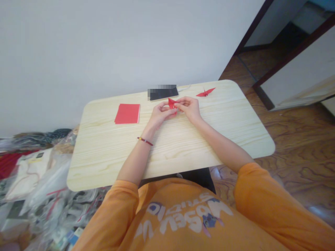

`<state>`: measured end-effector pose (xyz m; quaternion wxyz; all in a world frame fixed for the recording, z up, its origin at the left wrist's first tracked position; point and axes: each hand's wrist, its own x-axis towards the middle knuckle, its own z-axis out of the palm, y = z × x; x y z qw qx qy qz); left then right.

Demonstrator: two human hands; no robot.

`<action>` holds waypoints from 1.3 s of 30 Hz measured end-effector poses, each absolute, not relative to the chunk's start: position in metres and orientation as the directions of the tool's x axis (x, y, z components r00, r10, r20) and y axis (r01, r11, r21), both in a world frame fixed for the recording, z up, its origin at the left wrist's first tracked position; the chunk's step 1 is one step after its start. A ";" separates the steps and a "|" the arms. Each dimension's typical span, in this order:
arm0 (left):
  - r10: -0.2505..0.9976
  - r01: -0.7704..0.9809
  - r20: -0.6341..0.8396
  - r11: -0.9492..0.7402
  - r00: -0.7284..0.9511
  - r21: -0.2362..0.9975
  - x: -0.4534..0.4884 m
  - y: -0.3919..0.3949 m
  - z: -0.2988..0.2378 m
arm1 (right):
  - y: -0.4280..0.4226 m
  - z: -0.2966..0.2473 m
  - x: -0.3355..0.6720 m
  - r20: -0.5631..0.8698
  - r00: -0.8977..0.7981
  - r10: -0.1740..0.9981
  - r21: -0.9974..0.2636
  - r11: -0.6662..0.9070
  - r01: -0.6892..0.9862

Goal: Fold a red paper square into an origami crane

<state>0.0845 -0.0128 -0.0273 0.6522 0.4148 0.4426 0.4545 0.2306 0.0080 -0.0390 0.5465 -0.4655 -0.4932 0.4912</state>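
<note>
Between my two hands is a small piece of folded red paper (171,103), held just above the table's middle. My left hand (160,114) pinches it from the left, thumb and fingers closed on its lower part. From the right, my right hand (190,108) grips its other side with thumb and forefinger. The fingers cover much of the paper, so its exact folds are hidden. A finished red paper crane (206,92) with spread wings lies beyond my right hand. To the left sits a stack of square red paper sheets (127,113).
A dark phone (163,93) with a white cable (184,88) lies at the back of the pale wooden table (104,153), close to the wall (110,45). Bagged clothes (49,184) are piled on the left. Wooden floor (293,139) and a doorway are on the right.
</note>
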 end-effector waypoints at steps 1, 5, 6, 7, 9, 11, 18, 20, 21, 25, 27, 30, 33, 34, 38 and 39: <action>0.964 -0.219 -0.195 0.232 0.181 0.948 0.085 -0.013 -0.028 | 0.008 -0.039 0.230 0.082 0.032 0.996 -0.994 0.085 -0.073; 0.979 -0.189 -0.154 0.178 0.134 0.966 0.087 -0.012 -0.034 | 0.006 -0.038 0.229 0.076 0.035 0.997 -0.995 0.078 -0.068; 0.981 -0.179 -0.147 0.169 0.129 0.969 0.087 -0.012 -0.035 | 0.006 -0.038 0.229 0.073 0.035 0.997 -0.995 0.075 -0.067; 0.982 -0.170 -0.142 0.162 0.127 0.972 0.087 -0.011 -0.036 | 0.006 -0.037 0.229 0.071 0.034 0.997 -0.995 0.073 -0.064; 0.982 -0.161 -0.139 0.158 0.126 0.974 0.087 -0.010 -0.037 | 0.006 -0.037 0.229 0.070 0.029 0.997 -0.996 0.071 -0.054; 0.982 -0.162 -0.144 0.163 0.125 0.973 0.087 -0.010 -0.038 | 0.007 -0.037 0.229 0.068 0.026 0.997 -0.996 0.069 -0.052; 0.978 -0.188 -0.161 0.184 0.130 0.965 0.087 -0.011 -0.036 | 0.008 -0.041 0.230 0.055 0.035 0.998 -0.996 0.057 -0.071; 0.977 -0.197 -0.168 0.193 0.134 0.961 0.087 -0.012 -0.036 | 0.008 -0.040 0.229 0.050 0.039 0.998 -0.996 0.053 -0.075; 0.976 -0.198 -0.173 0.197 0.135 0.960 0.088 -0.012 -0.035 | 0.007 -0.040 0.229 0.047 0.042 0.998 -0.996 0.050 -0.078; 0.973 -0.207 -0.188 0.214 0.138 0.955 0.088 -0.013 -0.034 | 0.007 -0.039 0.229 0.025 0.062 0.998 -0.996 0.030 -0.089; 0.971 -0.229 -0.196 0.224 0.138 0.947 0.089 -0.013 -0.034 | 0.007 -0.039 0.229 0.024 0.071 0.997 -0.994 0.031 -0.101; 0.966 -0.267 -0.217 0.247 0.138 0.932 0.089 -0.013 -0.034 | 0.007 -0.040 0.230 0.035 0.070 0.997 -0.993 0.043 -0.109; 0.964 -0.279 -0.222 0.256 0.147 0.926 0.088 -0.013 -0.035 | 0.008 -0.042 0.231 0.033 0.076 0.997 -0.994 0.041 -0.100; 0.965 -0.278 -0.217 0.252 0.150 0.927 0.087 -0.013 -0.035 | 0.008 -0.042 0.231 0.031 0.079 0.996 -0.994 0.039 -0.100; 0.967 -0.279 -0.209 0.243 0.146 0.929 0.087 -0.013 -0.036 | 0.008 -0.042 0.231 0.031 0.091 0.995 -0.993 0.041 -0.112; 0.967 -0.281 -0.213 0.245 0.140 0.928 0.087 -0.013 -0.036 | 0.008 -0.041 0.230 0.034 0.097 0.995 -0.992 0.045 -0.115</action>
